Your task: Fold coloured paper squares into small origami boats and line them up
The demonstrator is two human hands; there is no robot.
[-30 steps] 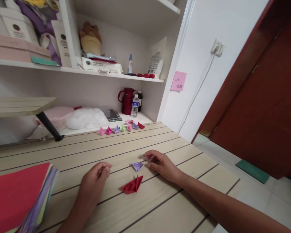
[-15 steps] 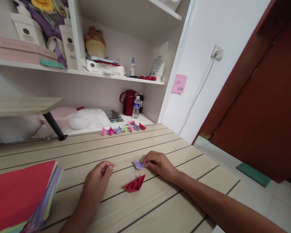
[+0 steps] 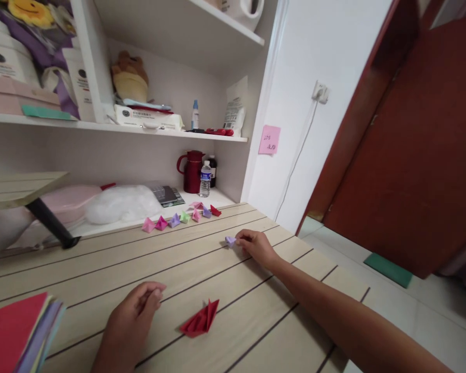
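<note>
My right hand [image 3: 256, 244] is stretched forward over the wooden table [image 3: 225, 280], pinching a small folded purple paper piece [image 3: 230, 241] at its fingertips. My left hand [image 3: 134, 311] rests on the table with its fingers curled loosely and nothing seen in them. A folded red paper piece [image 3: 200, 319] lies on the table between my arms, near the left hand. A row of several small folded paper pieces [image 3: 180, 217] in pink, purple, green and red stands along the table's far edge, ahead of the right hand.
A stack of coloured paper sheets [image 3: 17, 336] lies at the near left. Behind the table, shelves [image 3: 112, 126] hold a red jug [image 3: 191, 171], a water bottle [image 3: 205, 178], boxes and bags. A red door [image 3: 419, 155] stands to the right.
My right hand picked up the purple folded piece and carried it forward, away from the red piece and toward the far row. The left hand stayed put. The camera view shifted.
</note>
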